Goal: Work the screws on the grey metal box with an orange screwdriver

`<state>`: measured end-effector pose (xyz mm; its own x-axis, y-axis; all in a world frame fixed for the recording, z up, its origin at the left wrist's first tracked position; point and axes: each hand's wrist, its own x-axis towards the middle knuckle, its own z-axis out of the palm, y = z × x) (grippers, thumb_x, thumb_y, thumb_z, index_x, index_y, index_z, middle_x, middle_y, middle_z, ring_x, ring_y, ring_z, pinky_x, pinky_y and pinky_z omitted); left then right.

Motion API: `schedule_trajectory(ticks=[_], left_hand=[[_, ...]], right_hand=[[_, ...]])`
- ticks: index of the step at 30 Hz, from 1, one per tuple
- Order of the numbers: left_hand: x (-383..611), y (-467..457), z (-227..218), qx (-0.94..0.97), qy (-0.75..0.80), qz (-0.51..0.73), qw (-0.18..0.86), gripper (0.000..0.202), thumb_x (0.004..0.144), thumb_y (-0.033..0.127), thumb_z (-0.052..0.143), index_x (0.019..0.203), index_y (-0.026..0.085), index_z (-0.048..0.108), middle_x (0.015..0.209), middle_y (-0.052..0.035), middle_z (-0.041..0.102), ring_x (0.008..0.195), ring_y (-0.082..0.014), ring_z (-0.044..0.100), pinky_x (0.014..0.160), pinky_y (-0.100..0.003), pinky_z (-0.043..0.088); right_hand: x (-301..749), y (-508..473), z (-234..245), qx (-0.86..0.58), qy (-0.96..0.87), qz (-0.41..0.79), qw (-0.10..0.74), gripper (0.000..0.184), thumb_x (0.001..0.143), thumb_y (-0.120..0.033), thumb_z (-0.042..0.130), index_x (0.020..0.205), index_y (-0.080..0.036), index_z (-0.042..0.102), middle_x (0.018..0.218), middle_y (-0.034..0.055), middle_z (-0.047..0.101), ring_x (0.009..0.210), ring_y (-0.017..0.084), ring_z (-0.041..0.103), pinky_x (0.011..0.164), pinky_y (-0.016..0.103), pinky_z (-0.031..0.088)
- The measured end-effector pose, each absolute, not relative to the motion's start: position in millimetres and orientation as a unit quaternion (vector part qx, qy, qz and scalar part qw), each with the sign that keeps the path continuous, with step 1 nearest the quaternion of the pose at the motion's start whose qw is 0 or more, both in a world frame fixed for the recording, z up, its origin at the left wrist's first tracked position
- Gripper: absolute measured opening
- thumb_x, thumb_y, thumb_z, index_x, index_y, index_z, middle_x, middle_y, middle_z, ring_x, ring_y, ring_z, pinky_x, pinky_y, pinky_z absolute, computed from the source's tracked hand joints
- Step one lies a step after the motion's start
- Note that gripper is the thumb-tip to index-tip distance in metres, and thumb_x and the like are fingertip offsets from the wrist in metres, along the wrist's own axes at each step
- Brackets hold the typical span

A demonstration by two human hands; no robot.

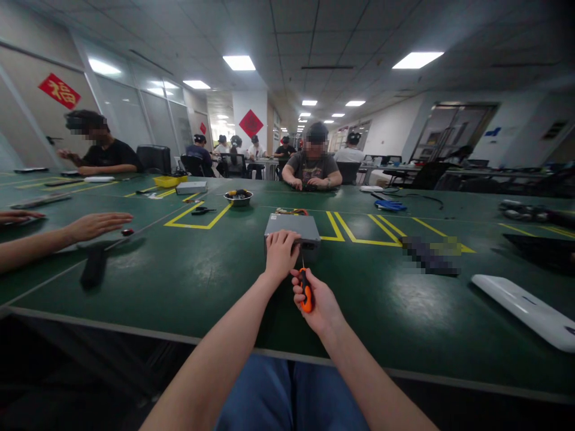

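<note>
Our left hand point(282, 254) lies palm-down on the near edge of a flat grey metal box point(291, 226), its fingers point(283, 239) bent over the top. Whether it grips the box or only presses on it, we cannot tell. Our right hand point(318, 305) is closed firmly around an orange-and-black screwdriver point(306, 291), whose thin metal shaft points up toward the front of the box. We cannot tell whether the tip touches it.

The box sits on a dark green counter point(359, 281) marked with yellow tape outlines, with a small bundle of coloured wires point(291, 211) just behind it. Farther off stand a round steel bowl holding dark parts point(238, 197) and a yellow plastic tray point(169, 181). A long white plastic panel point(525, 311) lies to our right, near a pixelated object point(431, 255) too blurred to name. To our left, a co-worker's bare hand point(96, 226) hovers over the counter, while a person in a grey T-shirt point(312, 167) sits across from us.
</note>
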<state>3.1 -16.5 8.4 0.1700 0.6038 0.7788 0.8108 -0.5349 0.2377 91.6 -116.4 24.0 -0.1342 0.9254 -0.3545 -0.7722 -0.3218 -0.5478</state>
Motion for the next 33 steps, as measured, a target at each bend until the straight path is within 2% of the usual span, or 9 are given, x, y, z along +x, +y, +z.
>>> schedule_trajectory(ticks=[6,12,18,25,30,33], left_hand=[[4.0,-15.9,6.5,-0.756,-0.462,-0.448,0.118,0.021,0.08,0.021,0.053,0.101,0.025,0.056,0.105,-0.0018,0.058,0.101,-0.02,0.048,0.092,-0.036,0.031],[4.2,-15.3,6.4,-0.755,-0.464,-0.449,0.115,0.021,0.08,0.02,0.053,0.099,0.025,0.056,0.105,-0.002,0.058,0.101,-0.0202,0.048,0.092,-0.036,0.03],[4.3,-15.4,6.9,-0.756,-0.467,-0.443,0.118,0.021,0.08,0.021,0.054,0.1,0.026,0.056,0.105,-0.002,0.058,0.101,-0.02,0.047,0.093,-0.036,0.03],[4.4,-15.2,6.8,-0.755,-0.474,-0.438,0.119,0.02,0.08,0.022,0.052,0.1,0.026,0.056,0.104,-0.0032,0.057,0.1,-0.0207,0.048,0.092,-0.037,0.031],[3.8,-15.4,6.3,-0.755,-0.471,-0.439,0.121,0.021,0.08,0.022,0.052,0.101,0.026,0.056,0.106,-0.0029,0.057,0.102,-0.021,0.047,0.093,-0.037,0.03],[3.9,-15.9,6.7,-0.755,-0.47,-0.442,0.12,0.021,0.08,0.021,0.052,0.1,0.026,0.056,0.105,-0.0027,0.057,0.101,-0.0206,0.048,0.093,-0.037,0.03]], right_hand=[[93.3,-114.6,19.8,-0.341,-0.113,0.714,0.601,0.02,0.087,-0.012,0.047,0.068,-0.012,0.051,0.056,-0.0004,0.051,0.039,0.002,0.042,0.029,0.007,0.028],[93.4,-116.5,22.4,-0.328,-0.126,0.741,0.572,0.029,0.093,-0.024,0.038,0.077,-0.008,0.056,0.058,0.0025,0.052,0.039,0.003,0.043,0.031,0.01,0.034],[92.4,-114.1,18.9,-0.342,-0.108,0.716,0.599,0.019,0.088,-0.015,0.047,0.069,-0.012,0.05,0.056,-0.0008,0.049,0.037,0.002,0.04,0.027,0.008,0.026],[95.1,-117.6,24.9,-0.306,-0.111,0.754,0.57,0.028,0.094,-0.022,0.035,0.077,-0.01,0.054,0.059,0.0009,0.05,0.039,0.002,0.042,0.03,0.008,0.033],[93.8,-116.0,21.4,-0.318,-0.1,0.73,0.596,0.019,0.09,-0.018,0.044,0.073,-0.012,0.051,0.058,-0.001,0.049,0.039,0.002,0.041,0.027,0.007,0.027],[95.3,-117.1,22.9,-0.314,-0.093,0.733,0.597,0.019,0.09,-0.015,0.043,0.072,-0.012,0.049,0.059,-0.0013,0.05,0.04,0.001,0.042,0.029,0.006,0.029]])
